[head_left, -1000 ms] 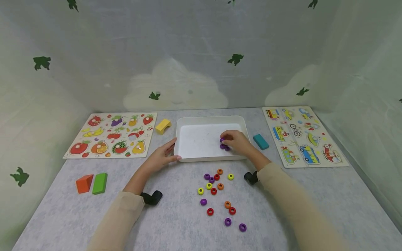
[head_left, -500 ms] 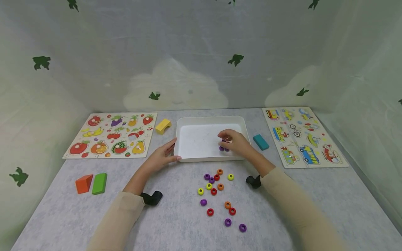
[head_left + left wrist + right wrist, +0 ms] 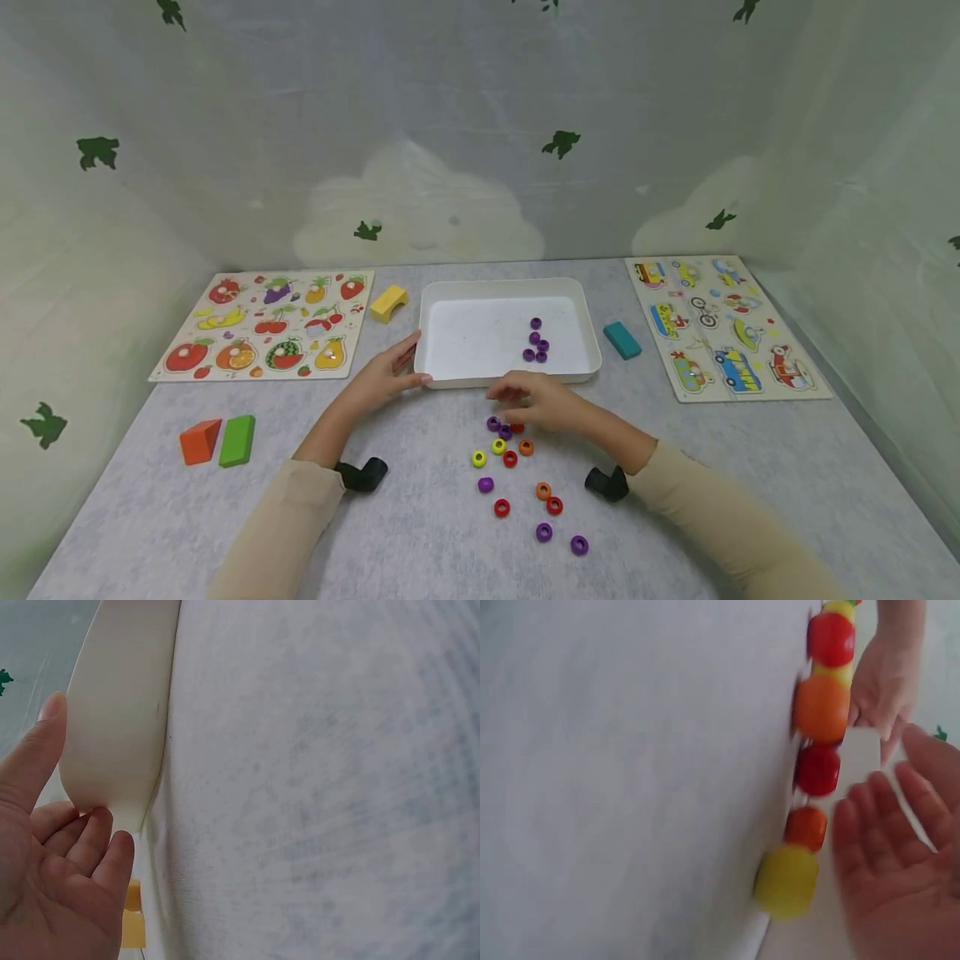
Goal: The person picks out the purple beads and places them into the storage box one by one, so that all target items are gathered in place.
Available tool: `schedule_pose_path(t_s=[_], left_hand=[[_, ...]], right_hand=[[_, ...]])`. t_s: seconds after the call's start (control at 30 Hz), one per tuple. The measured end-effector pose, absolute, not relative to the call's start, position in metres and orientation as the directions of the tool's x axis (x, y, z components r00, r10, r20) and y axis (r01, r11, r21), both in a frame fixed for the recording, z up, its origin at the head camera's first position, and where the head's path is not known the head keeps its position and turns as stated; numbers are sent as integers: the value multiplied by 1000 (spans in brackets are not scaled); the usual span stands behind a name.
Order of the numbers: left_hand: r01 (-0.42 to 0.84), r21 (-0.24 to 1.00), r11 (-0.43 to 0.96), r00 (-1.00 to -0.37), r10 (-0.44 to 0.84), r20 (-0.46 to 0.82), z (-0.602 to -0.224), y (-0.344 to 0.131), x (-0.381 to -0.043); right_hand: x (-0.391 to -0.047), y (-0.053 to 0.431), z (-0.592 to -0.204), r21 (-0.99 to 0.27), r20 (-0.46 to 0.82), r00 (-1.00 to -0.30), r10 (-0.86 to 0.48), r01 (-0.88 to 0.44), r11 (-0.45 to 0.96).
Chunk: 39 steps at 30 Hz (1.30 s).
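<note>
From my place I see free room over the left half of the tray (image 3: 502, 288); in its right half, five beads (image 3: 543, 346) take some space. The left hand (image 3: 384, 377) blocks the near left corner, and the yellow block (image 3: 386, 303) lies near the left wall. On the right, the teal block (image 3: 622, 340) leaves me only a narrow gap. Near the right hand (image 3: 543, 402), loose beads (image 3: 486, 485) obstruct a low pass, but between them and the left arm (image 3: 281, 521) the table (image 3: 431, 467) offers a free lane.
</note>
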<state>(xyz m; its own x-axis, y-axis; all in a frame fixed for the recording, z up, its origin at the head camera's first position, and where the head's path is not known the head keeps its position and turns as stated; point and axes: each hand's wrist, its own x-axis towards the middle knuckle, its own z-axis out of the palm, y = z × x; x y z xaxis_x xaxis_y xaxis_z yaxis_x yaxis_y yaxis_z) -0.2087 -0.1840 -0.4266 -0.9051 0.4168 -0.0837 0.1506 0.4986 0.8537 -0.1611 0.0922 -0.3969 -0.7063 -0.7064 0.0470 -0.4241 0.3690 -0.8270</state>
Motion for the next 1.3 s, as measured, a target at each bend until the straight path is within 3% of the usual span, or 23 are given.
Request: schedule_pose_path(t_s=[0.27, 0.63, 0.77, 1.03, 1.3], left_hand=[[146, 861, 488, -905, 417, -84, -428, -185, -208], [137, 863, 487, -906, 415, -90, -428, -185, -208], [143, 863, 485, -905, 418, -85, -428, -185, -208], [151, 857, 494, -902, 424, -86, -428, -185, -209], [152, 850, 504, -903, 421, -88, -427, -185, -209]], right_hand=[[-169, 85, -430, -712, -22, -638, -770, -530, 460], [-163, 78, -427, -647, -55, -659, -750, -548, 530], [-165, 81, -421, -732, -47, -698, -714, -462, 500], [-202, 98, -410, -798, 183, -813, -553, -452, 399], [-240, 110, -419, -819, 32, -935, -352, -226, 527]])
